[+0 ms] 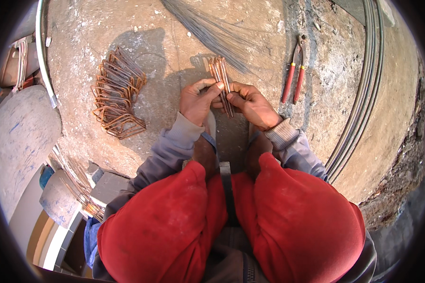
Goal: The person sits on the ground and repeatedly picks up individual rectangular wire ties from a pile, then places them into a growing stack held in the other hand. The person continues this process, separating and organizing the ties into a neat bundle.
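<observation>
Between my two hands, in front of my knees, is a small bundle of rusty bent steel bars (220,70), held nearly upright with its far end leaning slightly left. My left hand (199,100) is closed on the bundle's left side, thumb across the bars. From the right, my right hand (253,104) pinches the same bundle lower down between thumb and fingers. To the left on the ground lies a curved row of rusty bent stirrups (119,94). A fan of thin grey tie wires (210,30) spreads beyond my hands.
Pliers with red handles (295,70) lie to the right. Long steel bars (359,89) run along the right side. A pale pipe (42,52), a grey board (26,127) and a grey block (109,187) are at the left. My red-clad knees (160,212) fill the near side.
</observation>
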`<state>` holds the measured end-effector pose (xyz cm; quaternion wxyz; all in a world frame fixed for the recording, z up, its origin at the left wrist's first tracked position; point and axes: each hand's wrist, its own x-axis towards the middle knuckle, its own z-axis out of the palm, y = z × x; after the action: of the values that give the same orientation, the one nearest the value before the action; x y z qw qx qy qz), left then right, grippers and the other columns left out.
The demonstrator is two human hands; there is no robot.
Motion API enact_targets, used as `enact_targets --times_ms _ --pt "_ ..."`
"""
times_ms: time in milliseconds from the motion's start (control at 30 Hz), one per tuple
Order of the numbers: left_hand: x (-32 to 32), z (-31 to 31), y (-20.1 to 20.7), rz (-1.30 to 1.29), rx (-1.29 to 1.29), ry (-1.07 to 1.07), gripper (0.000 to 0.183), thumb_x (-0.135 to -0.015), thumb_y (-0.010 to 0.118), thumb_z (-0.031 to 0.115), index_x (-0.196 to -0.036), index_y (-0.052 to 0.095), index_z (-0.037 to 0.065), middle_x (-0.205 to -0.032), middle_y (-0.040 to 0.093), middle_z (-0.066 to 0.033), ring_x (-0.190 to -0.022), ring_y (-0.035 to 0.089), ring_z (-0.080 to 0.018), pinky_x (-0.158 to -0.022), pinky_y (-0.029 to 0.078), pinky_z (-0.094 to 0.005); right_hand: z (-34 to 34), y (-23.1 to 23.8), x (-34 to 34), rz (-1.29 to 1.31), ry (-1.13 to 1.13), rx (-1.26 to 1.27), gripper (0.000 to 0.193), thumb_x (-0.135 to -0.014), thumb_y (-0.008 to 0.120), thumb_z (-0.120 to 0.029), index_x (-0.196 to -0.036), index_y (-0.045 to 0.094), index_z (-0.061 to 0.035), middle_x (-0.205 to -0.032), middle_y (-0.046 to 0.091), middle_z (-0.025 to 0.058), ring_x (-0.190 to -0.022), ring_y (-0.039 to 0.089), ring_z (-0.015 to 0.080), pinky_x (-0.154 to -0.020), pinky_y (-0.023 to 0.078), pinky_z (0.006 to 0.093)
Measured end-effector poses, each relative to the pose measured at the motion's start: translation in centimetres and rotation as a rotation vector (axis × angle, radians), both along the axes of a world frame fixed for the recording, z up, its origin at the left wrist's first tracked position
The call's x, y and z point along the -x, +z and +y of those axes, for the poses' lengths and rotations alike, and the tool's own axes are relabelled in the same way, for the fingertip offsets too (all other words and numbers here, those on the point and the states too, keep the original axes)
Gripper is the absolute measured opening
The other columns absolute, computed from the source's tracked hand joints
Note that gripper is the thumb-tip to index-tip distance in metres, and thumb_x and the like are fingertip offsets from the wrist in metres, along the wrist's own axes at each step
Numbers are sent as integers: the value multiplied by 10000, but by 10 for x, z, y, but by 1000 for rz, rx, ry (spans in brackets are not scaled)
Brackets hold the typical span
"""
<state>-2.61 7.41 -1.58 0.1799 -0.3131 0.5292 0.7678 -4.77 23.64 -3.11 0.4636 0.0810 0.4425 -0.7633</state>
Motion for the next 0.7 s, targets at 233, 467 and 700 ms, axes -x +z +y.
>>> enact_targets --times_ms 233,467,700 --pt "1 -20 -14 90 342 -254 156 -915 649 109 -988 681 -25 -852 678 -74 -724 632 -129 -618 502 -246 -7 -7 -5 -30 -42 -70 178 -991 488 -54 -1158 523 -4 -961 671 105 -828 670 160 -701 532 265" --pt "32 -142 -3 227 1683 -239 332 -867 699 291 -992 686 -17 -851 692 -133 -718 686 -239 -697 545 -350 1 -5 2 -39 -32 -114 215 -990 493 -62 -1193 540 -10 -926 658 90 -822 668 170 -726 546 283" --pt "73 -180 -31 -206 1923 -450 807 -813 647 579 -1379 423 49 -1308 411 -333 -1223 458 -454 -980 407 -499 3 -4 5 -50 -28 -108 206 -990 501 -66 -1185 535 -12 -931 660 97 -808 672 177 -714 549 285"
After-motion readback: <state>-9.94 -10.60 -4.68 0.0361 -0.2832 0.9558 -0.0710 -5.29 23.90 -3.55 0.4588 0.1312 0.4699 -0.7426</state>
